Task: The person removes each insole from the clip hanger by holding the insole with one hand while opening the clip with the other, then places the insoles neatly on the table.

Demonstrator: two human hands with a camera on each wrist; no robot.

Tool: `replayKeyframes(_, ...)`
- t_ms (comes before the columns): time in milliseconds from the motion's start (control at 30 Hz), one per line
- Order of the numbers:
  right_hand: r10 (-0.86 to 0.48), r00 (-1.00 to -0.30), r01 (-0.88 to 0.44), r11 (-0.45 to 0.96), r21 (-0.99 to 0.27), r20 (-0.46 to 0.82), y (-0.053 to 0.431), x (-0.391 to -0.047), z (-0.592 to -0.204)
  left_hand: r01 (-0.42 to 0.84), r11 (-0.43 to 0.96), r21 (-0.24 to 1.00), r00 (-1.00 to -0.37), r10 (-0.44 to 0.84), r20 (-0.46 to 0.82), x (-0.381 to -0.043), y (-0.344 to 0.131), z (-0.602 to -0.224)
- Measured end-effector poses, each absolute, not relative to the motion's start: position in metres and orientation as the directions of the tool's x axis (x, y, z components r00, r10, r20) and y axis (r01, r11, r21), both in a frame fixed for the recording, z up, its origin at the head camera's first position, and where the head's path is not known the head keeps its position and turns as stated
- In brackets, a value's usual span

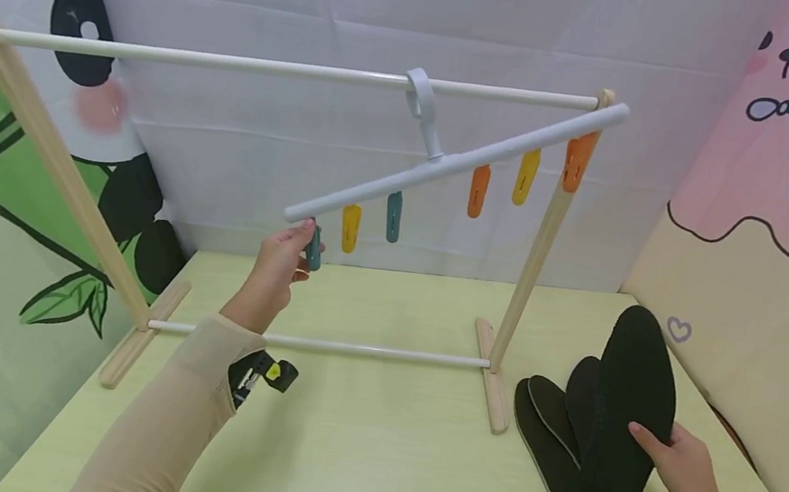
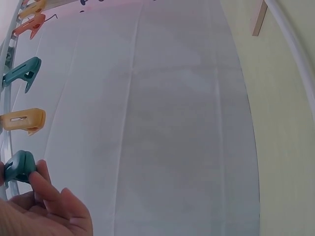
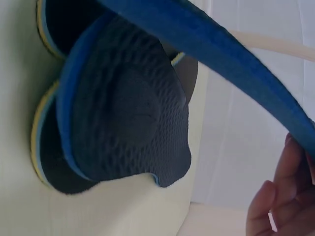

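At the lowered left end of a pale blue clip hanger (image 1: 451,163), my left hand (image 1: 272,267) pinches the end teal clip (image 1: 315,250) between thumb and fingers. The left wrist view shows that teal clip (image 2: 20,166) with fingertips at its side. My right hand (image 1: 690,474) grips a black insole (image 1: 636,381), thumb on its dark face, and lifts it upright over other black insoles (image 1: 551,428) on the table. Seen from the right wrist, the held insole (image 3: 221,56) has a blue edge, and a textured insole (image 3: 133,108) lies on the pile.
The hanger's hook (image 1: 422,103) hangs on the white top rod (image 1: 238,64) of a wooden rack, whose right post (image 1: 540,258) stands near the insoles. Along the hanger dangle yellow (image 1: 350,229), teal (image 1: 393,216) and orange (image 1: 478,190) clips. A lower rod (image 1: 380,351) crosses the rack's base.
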State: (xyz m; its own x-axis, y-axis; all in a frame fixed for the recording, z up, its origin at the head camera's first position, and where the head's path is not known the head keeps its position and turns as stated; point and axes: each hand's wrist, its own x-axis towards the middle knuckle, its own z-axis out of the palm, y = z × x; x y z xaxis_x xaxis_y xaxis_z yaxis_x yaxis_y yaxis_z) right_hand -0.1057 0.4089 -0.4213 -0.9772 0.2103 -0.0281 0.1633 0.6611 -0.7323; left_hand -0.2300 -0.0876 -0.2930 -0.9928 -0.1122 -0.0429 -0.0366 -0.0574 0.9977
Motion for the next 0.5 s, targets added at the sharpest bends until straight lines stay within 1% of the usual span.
replayKeyframes(233, 0.181, -0.983, 0.133, 0.674, -0.727, -0.012, 0.414, -0.106, -0.422, -0.038, -0.043, 0.998, -0.993, -0.112, -0.042, -0.230, -0.087, -0.294)
replayKeyframes(500, 0.182, -0.983, 0.154, 0.683, -0.714, -0.038, 0.421, -0.107, -0.425, -0.044, -0.048, 0.998, -0.993, -0.111, -0.049, -0.232, -0.086, -0.296)
